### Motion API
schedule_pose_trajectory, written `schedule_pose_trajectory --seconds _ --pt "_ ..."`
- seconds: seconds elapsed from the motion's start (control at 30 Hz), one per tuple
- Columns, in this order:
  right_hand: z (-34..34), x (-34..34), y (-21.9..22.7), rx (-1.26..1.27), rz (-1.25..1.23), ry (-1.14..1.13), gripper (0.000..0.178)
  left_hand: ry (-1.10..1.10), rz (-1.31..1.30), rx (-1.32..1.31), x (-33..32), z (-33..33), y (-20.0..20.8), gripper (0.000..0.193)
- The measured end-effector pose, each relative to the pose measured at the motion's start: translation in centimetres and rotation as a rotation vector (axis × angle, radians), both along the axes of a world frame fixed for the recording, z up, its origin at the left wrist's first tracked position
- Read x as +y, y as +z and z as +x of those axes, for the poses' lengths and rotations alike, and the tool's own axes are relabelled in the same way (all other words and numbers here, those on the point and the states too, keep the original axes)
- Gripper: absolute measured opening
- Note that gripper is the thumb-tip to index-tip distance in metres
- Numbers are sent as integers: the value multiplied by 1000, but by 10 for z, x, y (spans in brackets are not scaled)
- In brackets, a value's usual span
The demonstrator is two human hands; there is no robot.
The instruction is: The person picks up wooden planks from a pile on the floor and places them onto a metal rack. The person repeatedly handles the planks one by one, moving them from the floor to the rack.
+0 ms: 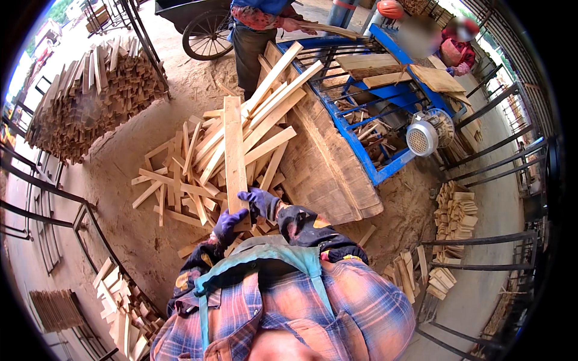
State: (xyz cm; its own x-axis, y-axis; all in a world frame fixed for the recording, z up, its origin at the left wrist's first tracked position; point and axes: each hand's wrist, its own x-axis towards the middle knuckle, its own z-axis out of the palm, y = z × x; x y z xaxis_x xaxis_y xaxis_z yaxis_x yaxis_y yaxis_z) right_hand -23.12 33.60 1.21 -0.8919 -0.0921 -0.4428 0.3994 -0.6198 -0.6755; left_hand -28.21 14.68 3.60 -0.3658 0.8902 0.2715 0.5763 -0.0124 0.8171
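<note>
A long pale wooden board (235, 144) stretches away from me, its near end between my two purple-gloved hands. My left hand (230, 224) grips the board's near left edge, fingers closed around it. On the opposite edge, a little farther up, my right hand (260, 203) is also closed on the board. Beneath and beyond it lies a loose heap of wooden strips (198, 162), some leaning on a broad wooden panel (331, 162) to the right.
A blue metal frame machine (361, 144) with a grey motor (422, 137) stands at the right. One co-worker (253, 48) holds strips at its far end; another (457, 51) is behind it. Stacked strips (99, 102) stand far left; black metal rails (475, 242) flank both sides.
</note>
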Motion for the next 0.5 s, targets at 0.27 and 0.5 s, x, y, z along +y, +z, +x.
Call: schedule_pose_trajectory --seconds 0.27,0.5 --pt "41 67 -32 -177 -311 -336 33 -59 -53 -311 27 16 -1 34" --pt "60 106 -49 -202 -354 -498 32 187 -53 -1033 24 33 0 33"
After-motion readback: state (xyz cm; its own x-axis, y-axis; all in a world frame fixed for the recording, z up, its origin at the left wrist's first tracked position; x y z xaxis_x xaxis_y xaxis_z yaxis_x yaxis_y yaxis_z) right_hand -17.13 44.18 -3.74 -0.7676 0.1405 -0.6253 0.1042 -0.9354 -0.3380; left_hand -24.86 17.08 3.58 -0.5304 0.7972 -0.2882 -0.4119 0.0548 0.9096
